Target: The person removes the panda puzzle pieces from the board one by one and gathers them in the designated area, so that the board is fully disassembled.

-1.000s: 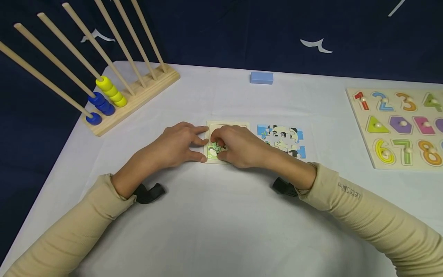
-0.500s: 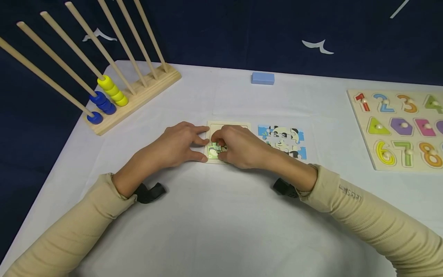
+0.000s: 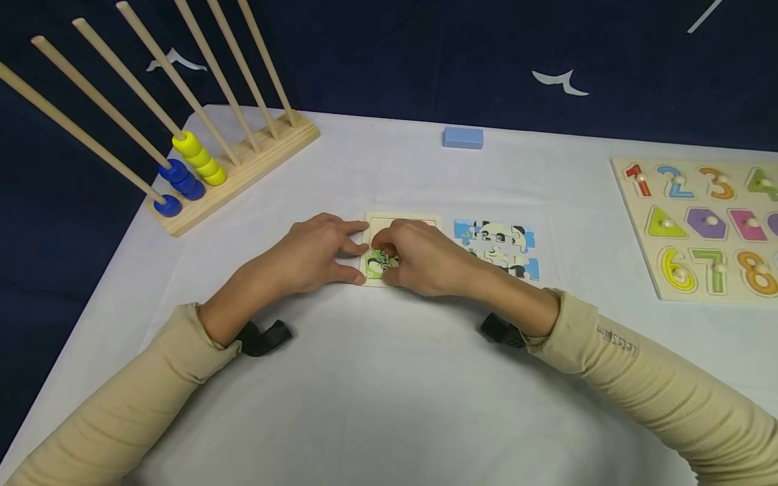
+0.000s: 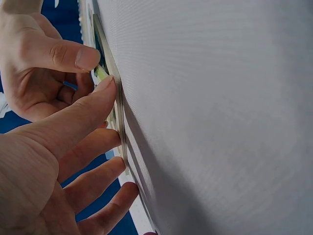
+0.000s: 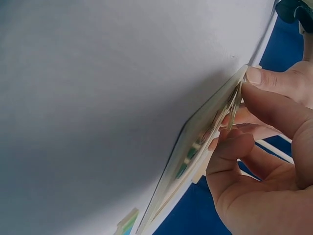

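Observation:
A small wooden puzzle tray [image 3: 402,216] lies flat on the table, with green printed puzzle pieces [image 3: 375,265] in its lower left part. Along the tray's left edge, my left hand [image 3: 310,253] rests with spread fingers, thumb at the near corner. The left wrist view shows these fingertips [image 4: 112,139] touching the tray's side. Over the tray, my right hand [image 3: 422,260] pinches a thin puzzle piece [image 5: 234,110], seen edge-on between thumb and fingers in the right wrist view. My right hand hides much of the tray.
Joined panda puzzle pieces [image 3: 495,236] lie right of the tray. A wooden bead stand [image 3: 243,169] with upright rods is at the back left. A blue block [image 3: 463,138] sits at the back, and a number-and-shape board [image 3: 659,260] lies at the right.
Both hands stay almost in place; the right fingers shift only slightly over the lower left of the tray. The whole head view drifts a little.

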Available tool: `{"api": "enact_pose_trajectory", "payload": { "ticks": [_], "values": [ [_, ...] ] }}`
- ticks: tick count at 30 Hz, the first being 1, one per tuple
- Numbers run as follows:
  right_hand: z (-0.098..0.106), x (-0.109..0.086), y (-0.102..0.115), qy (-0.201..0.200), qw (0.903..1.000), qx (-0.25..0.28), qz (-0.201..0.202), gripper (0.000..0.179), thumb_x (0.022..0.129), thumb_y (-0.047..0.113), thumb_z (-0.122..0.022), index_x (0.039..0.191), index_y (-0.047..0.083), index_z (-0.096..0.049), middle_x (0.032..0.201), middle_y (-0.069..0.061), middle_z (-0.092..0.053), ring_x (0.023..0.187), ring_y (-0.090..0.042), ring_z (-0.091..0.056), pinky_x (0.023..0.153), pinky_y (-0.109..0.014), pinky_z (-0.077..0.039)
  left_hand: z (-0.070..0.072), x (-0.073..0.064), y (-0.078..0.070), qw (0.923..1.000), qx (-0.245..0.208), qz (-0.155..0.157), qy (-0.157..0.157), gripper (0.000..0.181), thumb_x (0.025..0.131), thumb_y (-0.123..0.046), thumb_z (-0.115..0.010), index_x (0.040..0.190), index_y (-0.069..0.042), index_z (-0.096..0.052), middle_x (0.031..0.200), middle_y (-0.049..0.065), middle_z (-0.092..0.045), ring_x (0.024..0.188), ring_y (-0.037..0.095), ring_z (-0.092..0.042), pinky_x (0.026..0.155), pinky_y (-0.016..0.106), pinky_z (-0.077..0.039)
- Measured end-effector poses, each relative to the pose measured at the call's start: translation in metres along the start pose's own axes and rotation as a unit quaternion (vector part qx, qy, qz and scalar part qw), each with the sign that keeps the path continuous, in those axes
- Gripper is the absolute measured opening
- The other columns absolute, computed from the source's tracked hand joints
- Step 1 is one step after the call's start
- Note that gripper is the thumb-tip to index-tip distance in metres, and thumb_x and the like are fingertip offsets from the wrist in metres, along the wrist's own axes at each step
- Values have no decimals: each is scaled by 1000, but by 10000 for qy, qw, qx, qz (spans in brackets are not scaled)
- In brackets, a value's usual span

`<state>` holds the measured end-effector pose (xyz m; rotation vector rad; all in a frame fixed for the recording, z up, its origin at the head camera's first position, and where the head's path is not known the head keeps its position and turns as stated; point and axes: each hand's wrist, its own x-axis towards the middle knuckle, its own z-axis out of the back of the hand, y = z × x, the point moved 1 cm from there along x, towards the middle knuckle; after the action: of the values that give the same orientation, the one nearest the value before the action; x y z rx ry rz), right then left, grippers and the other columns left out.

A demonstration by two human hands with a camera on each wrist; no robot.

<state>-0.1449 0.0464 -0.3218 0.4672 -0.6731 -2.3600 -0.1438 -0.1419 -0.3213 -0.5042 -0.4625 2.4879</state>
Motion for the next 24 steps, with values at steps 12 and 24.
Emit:
{"api": "enact_pose_trajectory", "payload": {
  "ticks": [12,24],
  "values": [
    [0,-2,1,13,9998,-171,-28,26,83,5,-75,109,2,-69,75,-2,-54,75,-19,-48,77,-36,-37,-3,1,1,10000,-37,74,36,51,84,-33,-80,127,-9,-67,152,5,-43,137,31,-37,102,62,-34],
    [10,-16,0,-80,9996,-205,-182,30,84,9,-77,113,3,-69,83,-4,-57,79,-20,-51,73,-35,-40,-1,1,0,9999,8,136,73,53,84,-34,-79,129,-9,-66,154,3,-41,139,29,-35,103,63,-31]
  ]
}}
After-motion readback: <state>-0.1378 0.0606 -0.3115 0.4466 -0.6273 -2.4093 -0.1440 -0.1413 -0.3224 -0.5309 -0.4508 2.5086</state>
